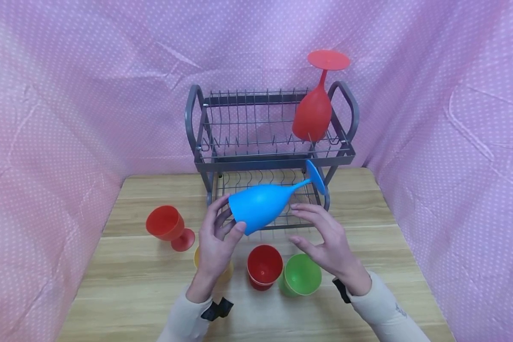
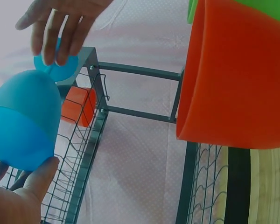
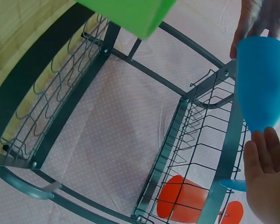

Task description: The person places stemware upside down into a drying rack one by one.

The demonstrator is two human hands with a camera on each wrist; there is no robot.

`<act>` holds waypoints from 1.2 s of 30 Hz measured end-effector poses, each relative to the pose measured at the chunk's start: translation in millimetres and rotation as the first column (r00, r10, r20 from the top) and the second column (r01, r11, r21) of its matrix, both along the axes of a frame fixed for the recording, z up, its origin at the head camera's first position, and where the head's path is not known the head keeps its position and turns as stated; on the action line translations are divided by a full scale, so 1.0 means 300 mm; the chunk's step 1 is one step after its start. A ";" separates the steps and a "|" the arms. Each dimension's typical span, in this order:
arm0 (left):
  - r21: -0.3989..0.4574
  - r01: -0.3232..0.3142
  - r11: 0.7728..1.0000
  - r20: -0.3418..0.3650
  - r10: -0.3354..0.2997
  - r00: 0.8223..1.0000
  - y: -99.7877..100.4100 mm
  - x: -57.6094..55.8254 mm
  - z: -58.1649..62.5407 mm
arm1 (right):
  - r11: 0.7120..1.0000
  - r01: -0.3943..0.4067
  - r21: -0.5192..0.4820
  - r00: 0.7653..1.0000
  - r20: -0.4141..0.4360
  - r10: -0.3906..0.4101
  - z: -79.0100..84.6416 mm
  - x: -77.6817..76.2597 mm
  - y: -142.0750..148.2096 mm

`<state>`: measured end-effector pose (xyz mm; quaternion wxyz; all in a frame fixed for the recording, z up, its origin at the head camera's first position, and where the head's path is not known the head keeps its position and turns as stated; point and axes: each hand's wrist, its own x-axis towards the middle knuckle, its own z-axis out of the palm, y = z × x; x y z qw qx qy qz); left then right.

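Note:
A blue plastic wine goblet (image 1: pixel 262 202) is tilted on its side in front of the dish rack (image 1: pixel 273 161), foot up to the right. My left hand (image 1: pixel 218 237) grips it by the rim, thumb on the near side and fingers behind. The right hand (image 1: pixel 325 237) is beside the bowl and stem, its fingers loosely extended; in the right wrist view the fingertips (image 3: pixel 269 135) overlap the lower bowl. A red goblet (image 1: pixel 314 111) leans upside down at the right end of the rack's upper tier, foot in the air.
On the wooden table (image 1: pixel 128 285) a red goblet (image 1: pixel 166 223) stands at left. A red cup (image 1: pixel 264 266) and a green cup (image 1: pixel 302 275) stand near the front. My left hand partly hides a yellow cup (image 1: pixel 227 273). Pink dotted cloth (image 1: pixel 111 95) surrounds the table.

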<state>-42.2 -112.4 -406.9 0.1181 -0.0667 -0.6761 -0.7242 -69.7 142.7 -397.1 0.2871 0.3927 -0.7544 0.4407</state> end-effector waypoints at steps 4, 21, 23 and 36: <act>0.031 0.006 1.000 -0.005 -0.006 1.000 0.008 0.002 0.004 | 0.998 0.058 0.017 0.983 0.171 -0.060 -0.004 0.008 0.006; 0.099 -0.005 0.995 -0.048 0.010 0.999 0.058 -0.001 0.016 | 0.976 0.044 -0.212 0.755 0.647 0.106 0.054 0.006 -0.035; 0.102 -0.010 0.995 -0.053 0.016 0.998 0.064 -0.001 0.016 | 0.971 0.051 -0.232 0.745 0.657 0.117 0.062 0.001 -0.043; 0.111 -0.015 0.994 -0.066 0.022 0.998 0.083 0.000 0.014 | 0.958 0.077 -0.276 0.682 0.716 0.151 0.095 -0.006 -0.088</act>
